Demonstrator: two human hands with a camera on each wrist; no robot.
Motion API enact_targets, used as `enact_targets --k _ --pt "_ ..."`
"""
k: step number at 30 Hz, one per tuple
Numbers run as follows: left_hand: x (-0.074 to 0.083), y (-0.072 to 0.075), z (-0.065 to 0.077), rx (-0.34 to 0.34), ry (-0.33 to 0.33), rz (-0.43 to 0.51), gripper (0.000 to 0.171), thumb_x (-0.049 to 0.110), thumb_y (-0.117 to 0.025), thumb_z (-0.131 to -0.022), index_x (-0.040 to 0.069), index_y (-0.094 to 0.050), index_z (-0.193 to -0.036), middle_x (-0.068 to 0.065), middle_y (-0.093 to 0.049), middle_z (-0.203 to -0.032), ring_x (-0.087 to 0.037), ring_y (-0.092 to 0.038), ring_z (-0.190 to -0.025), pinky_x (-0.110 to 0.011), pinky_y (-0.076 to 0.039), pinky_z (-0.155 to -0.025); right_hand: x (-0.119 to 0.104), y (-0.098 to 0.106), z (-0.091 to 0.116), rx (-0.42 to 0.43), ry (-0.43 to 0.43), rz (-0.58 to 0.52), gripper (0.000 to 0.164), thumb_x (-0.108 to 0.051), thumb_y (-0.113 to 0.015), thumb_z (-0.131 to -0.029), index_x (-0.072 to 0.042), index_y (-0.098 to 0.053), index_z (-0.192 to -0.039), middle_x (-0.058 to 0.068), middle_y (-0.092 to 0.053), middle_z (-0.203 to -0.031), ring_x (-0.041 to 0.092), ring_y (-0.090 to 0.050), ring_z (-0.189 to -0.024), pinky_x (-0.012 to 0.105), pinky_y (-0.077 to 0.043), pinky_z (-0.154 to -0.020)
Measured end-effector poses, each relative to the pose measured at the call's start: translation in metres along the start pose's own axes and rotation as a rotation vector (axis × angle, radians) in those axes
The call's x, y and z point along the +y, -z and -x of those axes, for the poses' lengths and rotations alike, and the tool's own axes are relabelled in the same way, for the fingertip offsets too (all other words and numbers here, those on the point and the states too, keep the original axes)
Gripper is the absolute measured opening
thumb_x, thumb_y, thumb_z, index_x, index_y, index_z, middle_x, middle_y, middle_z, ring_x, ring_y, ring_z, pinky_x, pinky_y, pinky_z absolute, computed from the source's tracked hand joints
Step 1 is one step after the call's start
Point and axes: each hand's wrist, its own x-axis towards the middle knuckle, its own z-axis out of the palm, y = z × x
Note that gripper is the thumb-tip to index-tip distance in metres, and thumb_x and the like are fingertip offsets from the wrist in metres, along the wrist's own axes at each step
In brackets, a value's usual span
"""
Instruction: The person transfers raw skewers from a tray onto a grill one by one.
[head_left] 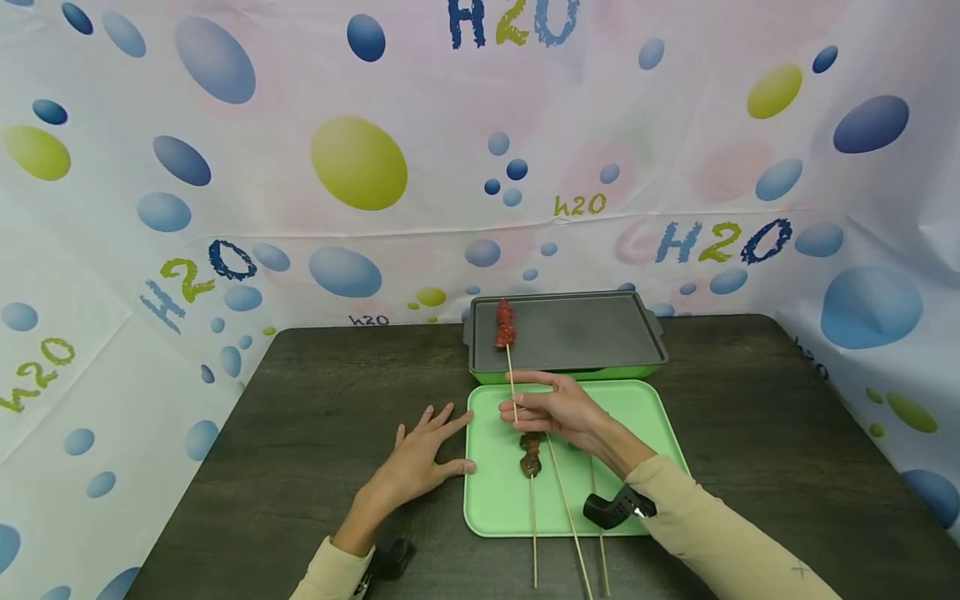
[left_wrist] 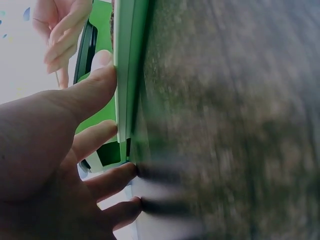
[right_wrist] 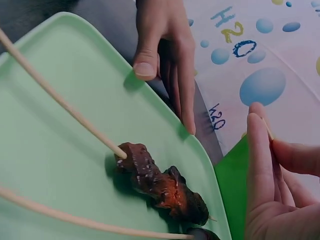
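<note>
My right hand [head_left: 558,408] pinches the wooden stick of a skewer [head_left: 505,325] between thumb and fingers. Red meat pieces at its far end lie over the left part of a grey rectangular griddle pan [head_left: 588,329]. Fingers spread, my left hand [head_left: 416,462] rests at the left rim of a pale green tray [head_left: 487,510]; in the left wrist view its thumb [left_wrist: 95,87] touches that rim. On the tray, below my right hand, lies a skewer of dark browned meat [right_wrist: 162,187], its stick pointing toward me.
More wooden sticks [head_left: 568,508] reach over the tray's near edge, their far ends partly hidden by my right hand and sleeve. The pan, green on its outer side, stands directly behind the tray. A patterned curtain [head_left: 450,192] hangs behind the dark wooden table [head_left: 337,392].
</note>
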Motion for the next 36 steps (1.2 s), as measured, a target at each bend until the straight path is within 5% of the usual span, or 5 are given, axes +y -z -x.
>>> enact_targets --k 11,17,25,36 --pt "-0.003 -0.002 0.006 0.002 0.005 0.037 0.074 0.044 -0.075 -0.092 0.023 -0.046 -0.157 -0.018 -0.031 -0.165 -0.048 -0.016 -0.153 -0.083 -0.007 -0.108 0.004 0.003 -0.010 -0.069 -0.023 -0.084 0.056 0.001 -0.052 -0.106 0.002 -0.032 -0.159 0.015 -0.076 -0.104 0.018 -0.077 -0.093 0.032 -0.060 -0.085" --pt "-0.004 -0.004 0.006 0.001 0.008 0.037 0.074 0.044 -0.074 -0.093 0.023 -0.046 -0.158 -0.018 -0.030 -0.165 -0.048 -0.015 -0.153 -0.083 -0.006 -0.108 0.005 0.006 -0.001 -0.036 -0.007 -0.004 0.055 -0.009 -0.056 -0.107 0.005 -0.035 -0.156 0.018 -0.074 -0.113 0.021 -0.075 -0.101 0.040 -0.057 -0.093" --pt "-0.003 -0.003 0.004 0.008 -0.004 0.031 0.074 0.044 -0.074 -0.093 0.024 -0.045 -0.158 -0.017 -0.029 -0.166 -0.046 -0.014 -0.154 -0.082 -0.005 -0.110 0.006 0.015 0.051 -0.021 0.108 0.301 0.054 -0.019 -0.059 -0.107 0.011 -0.043 -0.149 0.028 -0.067 -0.123 0.033 -0.070 -0.110 0.049 -0.055 -0.096" --pt "-0.003 -0.001 0.001 0.005 -0.007 0.017 0.074 0.044 -0.073 -0.094 0.023 -0.044 -0.159 -0.016 -0.028 -0.166 -0.046 -0.014 -0.154 -0.081 -0.005 -0.110 0.028 0.032 0.126 -0.068 0.135 0.374 0.049 -0.011 -0.056 -0.108 0.017 -0.041 -0.145 0.032 -0.068 -0.113 0.031 -0.073 -0.095 0.048 -0.061 -0.082"
